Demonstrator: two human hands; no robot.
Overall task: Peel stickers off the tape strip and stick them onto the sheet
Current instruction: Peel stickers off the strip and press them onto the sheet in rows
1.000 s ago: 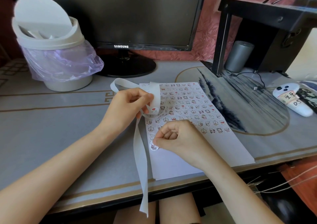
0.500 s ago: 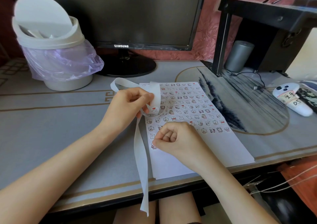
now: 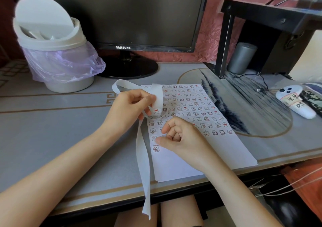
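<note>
The long white tape strip point(image 3: 142, 159) hangs its free end over the near edge of the grey desk point(image 3: 61, 131) and runs lengthwise away from it, along the left side of the white paper sheet point(image 3: 174, 164). The sheet's long axis also points from near edge to far. Over the sheet, the right hand point(image 3: 181, 138) has its fingers curled into the palm with nothing visible in them, thumb tip just beyond a lone cartoon sticker point(image 3: 156, 148). Farther on, the left hand point(image 3: 129, 108) pinches the strip between thumb and fingers where it loops.
</note>
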